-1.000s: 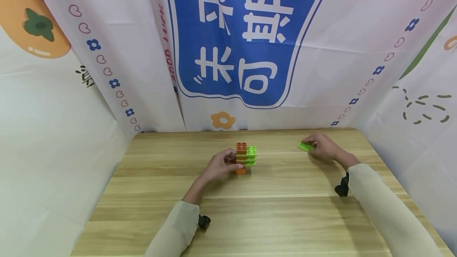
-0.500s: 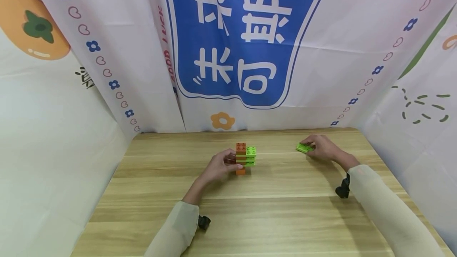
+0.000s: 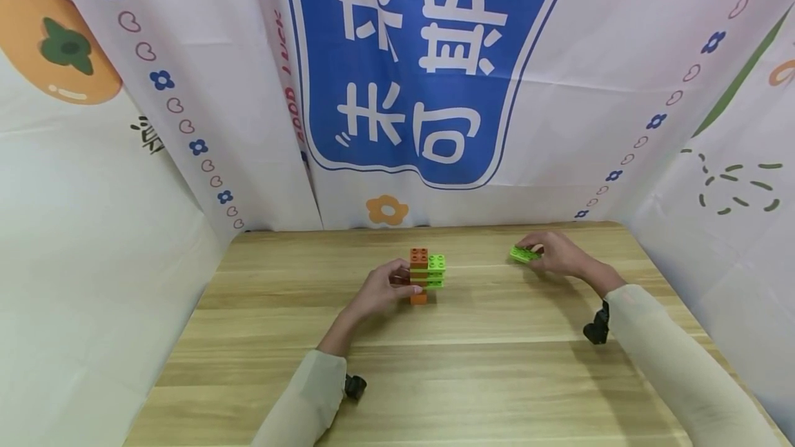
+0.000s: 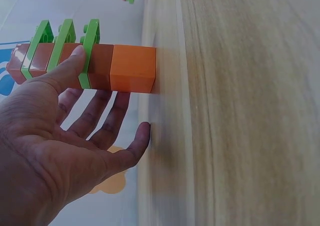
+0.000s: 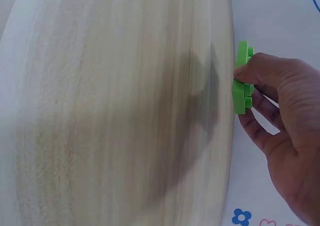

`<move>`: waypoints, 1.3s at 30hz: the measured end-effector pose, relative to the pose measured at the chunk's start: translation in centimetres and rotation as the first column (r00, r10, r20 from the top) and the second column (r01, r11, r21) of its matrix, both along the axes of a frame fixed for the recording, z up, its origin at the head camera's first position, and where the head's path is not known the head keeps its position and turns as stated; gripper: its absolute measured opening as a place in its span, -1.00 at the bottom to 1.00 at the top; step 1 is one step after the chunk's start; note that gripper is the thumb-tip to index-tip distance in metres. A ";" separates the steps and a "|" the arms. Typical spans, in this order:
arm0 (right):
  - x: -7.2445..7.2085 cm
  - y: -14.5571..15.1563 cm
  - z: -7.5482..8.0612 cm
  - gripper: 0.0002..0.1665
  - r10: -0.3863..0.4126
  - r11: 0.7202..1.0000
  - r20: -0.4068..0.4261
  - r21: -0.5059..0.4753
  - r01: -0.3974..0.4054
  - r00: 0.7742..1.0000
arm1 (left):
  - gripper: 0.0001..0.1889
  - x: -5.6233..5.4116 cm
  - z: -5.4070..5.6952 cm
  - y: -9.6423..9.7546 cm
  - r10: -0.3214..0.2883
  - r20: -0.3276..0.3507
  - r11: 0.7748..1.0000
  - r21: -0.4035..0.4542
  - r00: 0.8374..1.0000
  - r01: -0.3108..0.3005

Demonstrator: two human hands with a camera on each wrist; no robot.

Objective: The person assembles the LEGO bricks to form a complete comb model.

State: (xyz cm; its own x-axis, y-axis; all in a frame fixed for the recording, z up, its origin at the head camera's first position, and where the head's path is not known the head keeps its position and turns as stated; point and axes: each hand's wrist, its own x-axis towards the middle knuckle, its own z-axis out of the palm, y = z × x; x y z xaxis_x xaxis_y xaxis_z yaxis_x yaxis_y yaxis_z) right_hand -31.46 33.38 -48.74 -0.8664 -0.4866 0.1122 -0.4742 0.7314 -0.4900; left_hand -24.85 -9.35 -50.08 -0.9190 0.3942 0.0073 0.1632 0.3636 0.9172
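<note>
A tower of toy building bricks (image 3: 419, 259) stands upright near the back middle of the table. Its column has an orange brick (image 4: 133, 68) at the bottom and brown bricks above, with three thin green plates (image 4: 89, 50) layered in and jutting out to the right. My left hand (image 3: 377, 288) holds this tower from the left, thumb on the near side and fingers behind. Off to the right, my right hand (image 3: 559, 254) pinches a thin green studded plate (image 5: 242, 85) between thumb and fingers, raised above the table with its shadow below.
The wooden table (image 3: 397, 378) reaches back to a printed cloth wall (image 3: 559, 157), with cloth on both sides too. Small black cameras hang at the left wrist (image 3: 355, 386) and right wrist (image 3: 597, 326).
My right hand has shifted slightly left with the green plate, which is now a little nearer the tower. My left hand and the tower stay put.
</note>
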 end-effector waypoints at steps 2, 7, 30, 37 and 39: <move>0.1 -0.3 0.4 -0.50 0.000 1.000 0.010 0.006 0.000 1.000 | -0.68 0.0 0.0 0.0 0.002 -0.005 1.000 0.001 1.000 -0.002; 0.2 -1.0 1.1 -0.48 0.004 1.000 0.005 0.024 -0.004 1.000 | -0.68 0.0 0.0 0.0 0.004 -0.007 1.000 0.004 1.000 -0.004; 1.3 -6.0 4.4 -0.47 0.187 0.982 -0.128 -0.003 -0.189 0.974 | -0.66 0.1 -0.1 0.1 0.006 -0.014 1.000 -0.004 1.000 -0.006; 1.8 -7.5 5.9 -0.48 0.234 0.972 -0.149 0.020 -0.233 0.961 | -0.68 0.1 0.1 0.0 0.008 -0.007 1.000 -0.002 1.000 -0.008; 2.0 -7.8 6.2 -0.48 0.247 0.969 -0.153 0.019 -0.248 0.957 | -0.68 0.1 0.0 0.0 0.006 -0.005 1.000 0.002 1.000 -0.006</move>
State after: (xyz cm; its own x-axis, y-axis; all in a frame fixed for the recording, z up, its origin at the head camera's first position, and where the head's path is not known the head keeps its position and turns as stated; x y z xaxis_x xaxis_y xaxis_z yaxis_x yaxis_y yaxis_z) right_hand -29.46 25.56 -42.58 -0.6914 -0.6836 0.2338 -0.7095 0.5815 -0.3980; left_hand -24.75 -9.33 -50.08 -0.9212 0.3889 0.0124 0.1656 0.3631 0.9169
